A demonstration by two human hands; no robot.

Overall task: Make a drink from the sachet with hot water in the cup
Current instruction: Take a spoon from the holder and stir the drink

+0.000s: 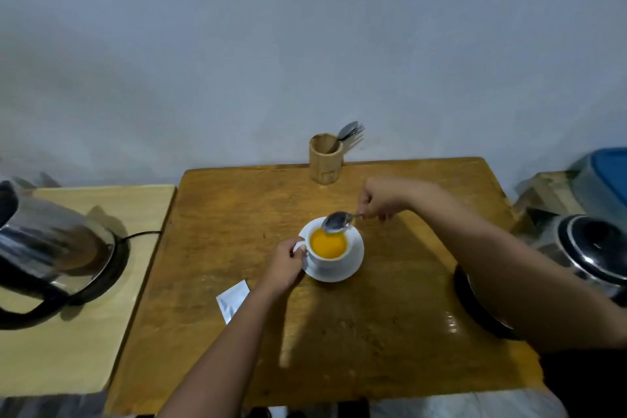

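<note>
A white cup [327, 260] full of orange drink stands on a white saucer [354, 261] in the middle of the wooden table [339, 332]. My left hand [285, 265] grips the cup's handle. My right hand [380, 200] holds a metal spoon [336, 221] by its handle, the bowl lifted just over the cup's far rim. A white sachet [232, 299] lies flat on the table, partly hidden under my left forearm.
A steel kettle [51, 244] sits on its base on a lighter side table at the left. A second kettle [590, 254] stands at the right edge. A wooden holder [325, 159] with cutlery is at the table's far edge.
</note>
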